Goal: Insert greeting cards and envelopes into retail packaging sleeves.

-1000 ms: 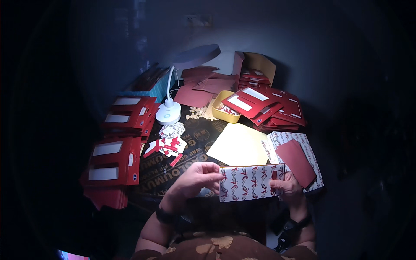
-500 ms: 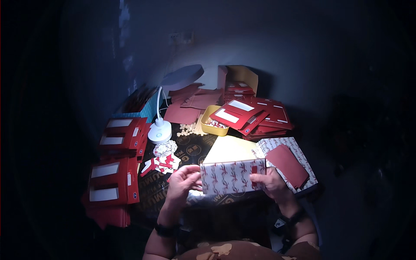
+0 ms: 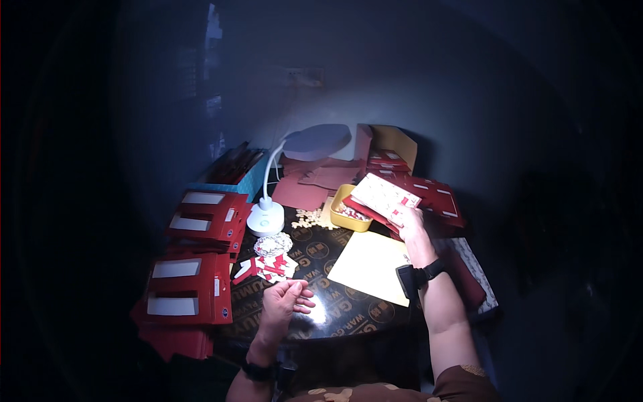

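Head view: the right hand's fingers grasp a white patterned card over red folders toward the bench's far-right corner; the left hand's fingers, loosely curled and released, hover near the front edge, beside red-and-white pieces.

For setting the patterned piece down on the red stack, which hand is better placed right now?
Probably the right hand: it grips the patterned piece, at or just above the red stack. The left hand looks empty and is farther from that stack.

Right fingers partly hidden, probably beneath patterned card.
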A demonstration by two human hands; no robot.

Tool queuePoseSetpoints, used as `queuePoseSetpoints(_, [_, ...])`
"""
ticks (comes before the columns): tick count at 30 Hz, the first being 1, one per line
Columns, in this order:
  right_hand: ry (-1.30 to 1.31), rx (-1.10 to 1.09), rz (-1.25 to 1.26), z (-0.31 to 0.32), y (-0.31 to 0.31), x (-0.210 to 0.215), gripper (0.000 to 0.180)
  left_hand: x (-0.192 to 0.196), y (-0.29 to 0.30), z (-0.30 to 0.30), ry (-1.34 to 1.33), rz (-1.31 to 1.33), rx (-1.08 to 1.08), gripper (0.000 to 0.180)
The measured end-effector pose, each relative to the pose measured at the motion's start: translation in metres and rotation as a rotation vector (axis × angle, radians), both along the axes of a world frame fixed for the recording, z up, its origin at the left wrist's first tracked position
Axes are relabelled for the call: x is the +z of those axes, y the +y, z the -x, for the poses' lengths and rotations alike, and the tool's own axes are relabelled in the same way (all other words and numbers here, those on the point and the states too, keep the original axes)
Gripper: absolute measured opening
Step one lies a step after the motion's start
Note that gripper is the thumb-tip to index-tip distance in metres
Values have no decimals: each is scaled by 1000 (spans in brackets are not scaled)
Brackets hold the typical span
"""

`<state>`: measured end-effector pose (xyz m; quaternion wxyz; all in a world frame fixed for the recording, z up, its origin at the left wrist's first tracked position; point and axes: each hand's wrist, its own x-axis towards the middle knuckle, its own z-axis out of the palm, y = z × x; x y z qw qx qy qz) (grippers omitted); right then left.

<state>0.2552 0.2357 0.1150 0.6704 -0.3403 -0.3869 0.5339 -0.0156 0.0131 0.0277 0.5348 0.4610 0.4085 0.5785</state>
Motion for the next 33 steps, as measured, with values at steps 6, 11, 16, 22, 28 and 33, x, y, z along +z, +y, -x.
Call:
queuePoseSetpoints(6, [-62, -132, 67, 4, 12, -23, 18, -6, -3, 11, 2, 38, 20, 31])
queuePoseSetpoints(11, [-101, -295, 173, -15, 30, -34, 18, -11, -3, 11, -33, 53, 30, 29])
queuePoseSetpoints(16, [-141, -312, 171, -37, 5, -45, 21, -12, -1, 12, -2, 21, 77, 28])
queuePoseSetpoints(22, [-50, 4, 28, -47, -92, -44, 16, -7, -11, 12, 87, -192, 440, 18])
queuePoseSetpoints(28, [-142, 299, 211, -24, -193, -63, 23, 4, -37, 17, 361, -433, 679, 17])
queuePoseSetpoints(33, [-162, 450, 354, -35, -224, -92, 24, 13, -49, 14, 538, -464, 672, 16])
